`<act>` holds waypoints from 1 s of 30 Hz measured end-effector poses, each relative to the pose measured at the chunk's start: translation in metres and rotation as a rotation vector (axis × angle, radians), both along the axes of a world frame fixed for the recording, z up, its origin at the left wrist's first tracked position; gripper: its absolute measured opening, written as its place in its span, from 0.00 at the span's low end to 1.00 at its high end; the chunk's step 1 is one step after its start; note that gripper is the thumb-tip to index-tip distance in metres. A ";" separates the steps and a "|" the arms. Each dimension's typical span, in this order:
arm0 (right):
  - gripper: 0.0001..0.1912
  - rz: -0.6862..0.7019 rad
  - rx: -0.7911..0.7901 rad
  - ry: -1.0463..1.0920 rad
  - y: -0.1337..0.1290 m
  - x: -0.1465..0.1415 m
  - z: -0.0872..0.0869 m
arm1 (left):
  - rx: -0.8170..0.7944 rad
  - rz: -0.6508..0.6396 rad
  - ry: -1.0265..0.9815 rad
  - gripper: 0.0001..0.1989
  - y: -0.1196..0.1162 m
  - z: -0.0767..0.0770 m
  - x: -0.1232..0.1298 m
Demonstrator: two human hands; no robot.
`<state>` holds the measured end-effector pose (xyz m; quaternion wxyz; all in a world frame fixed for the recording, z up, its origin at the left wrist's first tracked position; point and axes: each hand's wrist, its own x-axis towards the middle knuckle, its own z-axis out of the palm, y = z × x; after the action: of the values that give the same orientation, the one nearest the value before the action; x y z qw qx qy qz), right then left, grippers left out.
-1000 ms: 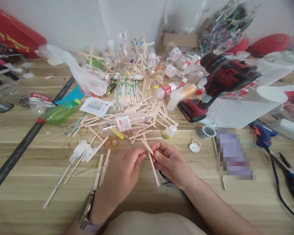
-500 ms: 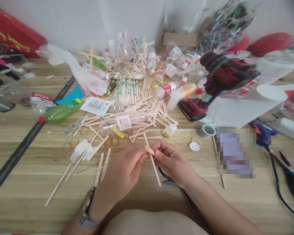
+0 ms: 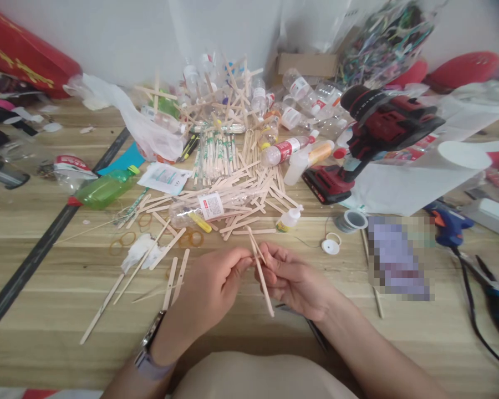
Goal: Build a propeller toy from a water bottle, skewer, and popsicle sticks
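Close to the table's front, both my hands meet at a wooden craft stick (image 3: pixel 265 291) with a shorter wooden piece against its upper part. My left hand (image 3: pixel 216 282), wearing a wristwatch (image 3: pixel 152 335), pinches at the joint from the left. From the other side, the fingers of my right hand (image 3: pixel 293 277) are closed around the short piece, whose far part they hide. The long stick slants, its lower end sticking out toward me. Loose craft sticks (image 3: pixel 170 285) lie left of my left hand, near a crumpled white tissue (image 3: pixel 139 252).
Beyond my hands lies a clear plastic bottle (image 3: pixel 183 213) on a heap of craft sticks (image 3: pixel 266 185). A small glue bottle (image 3: pixel 289 219) stands nearby. To the right are a red cordless drill (image 3: pixel 370 138), a blue glue gun (image 3: pixel 447 221) and pliers (image 3: pixel 493 293). A green bottle (image 3: pixel 108 188) lies left.
My right hand has turned, tilting the joined sticks so the short piece is seen more edge-on. Both hands keep their grip in nearly the same place.
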<state>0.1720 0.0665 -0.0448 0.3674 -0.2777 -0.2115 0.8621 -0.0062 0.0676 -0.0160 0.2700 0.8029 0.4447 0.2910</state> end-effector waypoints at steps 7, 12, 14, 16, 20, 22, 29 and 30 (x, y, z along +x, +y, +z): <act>0.14 0.118 -0.107 0.164 0.003 0.002 -0.002 | 0.007 0.023 0.034 0.09 -0.001 0.000 0.005; 0.13 0.124 -0.148 0.160 0.003 0.002 -0.002 | 0.018 0.067 0.118 0.10 -0.004 -0.002 0.007; 0.14 0.100 -0.150 0.147 0.002 0.001 -0.003 | 0.014 0.078 0.137 0.10 -0.004 -0.003 0.008; 0.16 0.073 -0.143 0.130 0.001 -0.001 -0.004 | -0.001 0.085 0.156 0.11 -0.005 -0.004 0.008; 0.18 0.044 -0.077 0.059 0.001 -0.001 -0.008 | -0.070 0.079 0.177 0.12 -0.005 -0.002 0.007; 0.18 0.032 -0.014 0.006 0.002 0.000 -0.009 | -0.122 0.055 0.152 0.13 -0.004 0.001 0.005; 0.19 0.111 0.082 -0.078 0.004 0.006 -0.004 | -0.197 -0.083 -0.032 0.12 -0.001 0.004 0.002; 0.19 0.116 0.065 -0.067 0.003 0.005 -0.003 | -0.149 -0.073 -0.018 0.12 -0.001 0.002 0.002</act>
<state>0.1772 0.0700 -0.0474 0.3183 -0.2816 -0.2672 0.8649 -0.0044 0.0662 -0.0138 0.3434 0.7937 0.4330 0.2542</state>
